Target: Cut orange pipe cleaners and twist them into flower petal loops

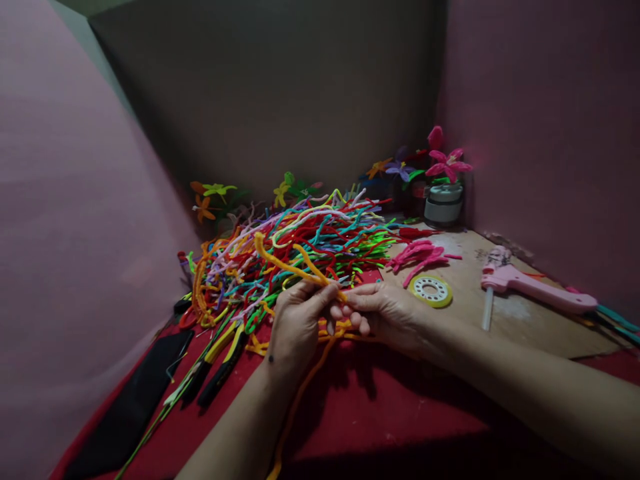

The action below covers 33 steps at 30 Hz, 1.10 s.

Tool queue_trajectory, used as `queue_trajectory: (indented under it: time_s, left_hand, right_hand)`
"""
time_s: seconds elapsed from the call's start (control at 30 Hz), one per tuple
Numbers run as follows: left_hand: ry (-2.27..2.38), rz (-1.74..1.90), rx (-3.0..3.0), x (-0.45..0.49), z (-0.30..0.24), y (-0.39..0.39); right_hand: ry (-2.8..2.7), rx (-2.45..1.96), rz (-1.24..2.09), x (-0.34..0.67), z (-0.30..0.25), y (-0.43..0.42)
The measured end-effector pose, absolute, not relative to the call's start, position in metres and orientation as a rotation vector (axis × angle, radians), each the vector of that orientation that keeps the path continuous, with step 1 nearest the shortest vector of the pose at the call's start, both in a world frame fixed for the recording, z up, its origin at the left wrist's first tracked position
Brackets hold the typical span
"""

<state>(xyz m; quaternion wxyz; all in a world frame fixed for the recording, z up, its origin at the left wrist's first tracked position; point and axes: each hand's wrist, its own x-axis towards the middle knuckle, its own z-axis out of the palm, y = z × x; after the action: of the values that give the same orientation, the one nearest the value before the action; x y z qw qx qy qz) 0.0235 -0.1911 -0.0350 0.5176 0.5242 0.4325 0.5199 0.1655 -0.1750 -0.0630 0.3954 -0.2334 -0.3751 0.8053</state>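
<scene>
Left hand (296, 317): thumb and fingers closed on orange stems (281, 265);
Right hand (389, 310): fingertips pinched on the stems' right end (partly hidden by the hand itself);
Orange stems: above the near counter (400, 417), free ends angling far left; probably gripped close for control;
Coloured pile (320, 233): just beyond, seemingly for easy reach.

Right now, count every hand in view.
2: the left hand and, beside it, the right hand, both pinching orange fuzzy stems in front of the multicolored pile. No other hand shows.
</scene>
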Motion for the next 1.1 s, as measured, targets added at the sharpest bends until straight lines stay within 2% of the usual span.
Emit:
queue_trajectory:
  time_s: [0.33, 0.47, 0.7, 1.1]
  left_hand:
    - [1.063, 1.282, 1.236, 0.0201, -0.0376, -0.1845]
    - [1.093, 1.251, 1.294, 0.0188, -0.0343, -0.1854]
    - [1.03, 1.165, 1.22, 0.0208, -0.0346, -0.1823]
    - [0.994, 1.175, 1.174, 0.0221, -0.0347, -0.181]
  right_hand:
    - [-1.177, -0.596, 1.899, 0.1646, -0.0608, -0.178]
    - [-1.182, -0.674, 1.96, 0.1659, -0.061, -0.1772]
    - [-1.04, -0.565, 2.217, 0.172, -0.0625, -0.1732]
    - [-0.998, -0.634, 2.086, 0.1679, -0.0632, -0.175]
